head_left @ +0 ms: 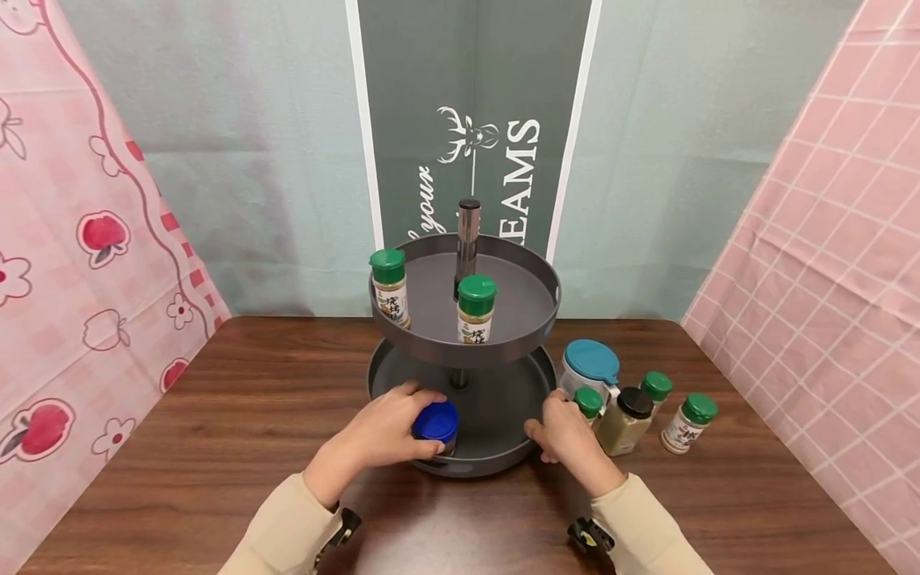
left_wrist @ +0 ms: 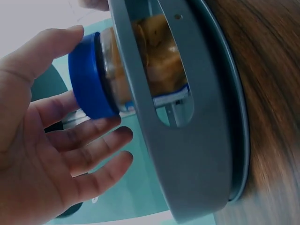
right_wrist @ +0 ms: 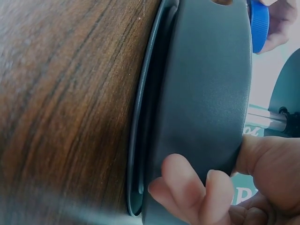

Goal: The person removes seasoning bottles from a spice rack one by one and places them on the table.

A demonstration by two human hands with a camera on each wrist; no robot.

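A two-tier round dark grey turntable rack (head_left: 503, 399) stands on the table. Near the front rim of its lower tier is a clear jar (left_wrist: 152, 56) with a blue lid (head_left: 435, 417) and brown contents. My left hand (head_left: 384, 427) holds this jar by the lid, thumb on the near side and fingers round the far side. At the right of the lower tier, my right hand (head_left: 571, 439) grips the rim, its thumb inside and its fingers against the outer wall (right_wrist: 201, 84). Two green-capped spice bottles, one at the left (head_left: 390, 287) and one in front (head_left: 476, 310), stand on the upper tier.
Right of the rack stand a blue-lidded container (head_left: 591, 361), a black-capped jar (head_left: 624, 423) and several green-capped bottles, one farthest right (head_left: 688, 423). A metal post (head_left: 469, 231) rises through both tiers. Fabric hangs behind and at both sides of the wooden table (head_left: 273, 375).
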